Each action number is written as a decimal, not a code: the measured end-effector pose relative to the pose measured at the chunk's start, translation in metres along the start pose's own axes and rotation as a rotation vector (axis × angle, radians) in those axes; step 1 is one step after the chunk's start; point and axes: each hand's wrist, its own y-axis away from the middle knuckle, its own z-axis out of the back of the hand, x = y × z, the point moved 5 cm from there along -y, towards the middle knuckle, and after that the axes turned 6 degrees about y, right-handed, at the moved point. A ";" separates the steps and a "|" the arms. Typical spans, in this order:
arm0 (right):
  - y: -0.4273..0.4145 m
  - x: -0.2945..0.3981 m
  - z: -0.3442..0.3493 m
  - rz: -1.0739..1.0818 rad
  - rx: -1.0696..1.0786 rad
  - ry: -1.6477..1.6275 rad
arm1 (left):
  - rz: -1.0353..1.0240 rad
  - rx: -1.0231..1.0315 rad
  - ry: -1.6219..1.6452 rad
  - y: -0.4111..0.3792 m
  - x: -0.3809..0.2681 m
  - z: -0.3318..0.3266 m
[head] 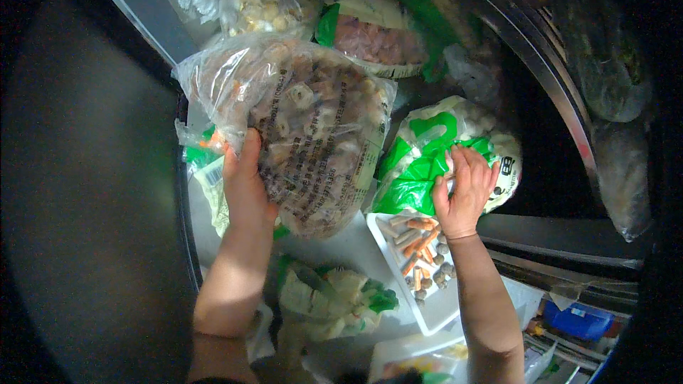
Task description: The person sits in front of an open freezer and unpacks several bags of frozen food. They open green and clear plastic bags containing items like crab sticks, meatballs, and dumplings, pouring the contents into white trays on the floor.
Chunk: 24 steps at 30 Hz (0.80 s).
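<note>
A large clear plastic bag of brownish frozen food pieces (320,144), printed with dark writing, is gripped at its left side by my left hand (248,181), thumb over the film. To the right, my right hand (467,186) lies on a green and white plastic food bag (421,170), fingers bent into its film; how firmly it grips is hard to see. Just below that bag, partly under my right forearm, is a white tray (397,277) with orange and white sticks (421,240) and small grey-brown balls (443,272).
Behind lie a clear bag of yellowish balls (267,10) and a bag of pinkish food (379,40). Nearer me are a crumpled green and white bag (336,298) and another white tray (387,352). A curved metal-edged rim (560,80) runs along the right; a blue container (579,320) stands lower right.
</note>
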 end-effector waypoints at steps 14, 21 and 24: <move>-0.009 0.022 0.050 -0.058 0.096 -0.451 | -0.288 0.079 -0.291 0.016 -0.006 -0.039; 0.048 0.132 0.001 -0.769 0.496 -1.701 | 0.023 0.024 0.037 -0.002 -0.029 -0.110; -0.026 0.152 0.005 -0.625 0.342 -1.794 | 0.093 0.016 0.195 -0.048 -0.033 -0.114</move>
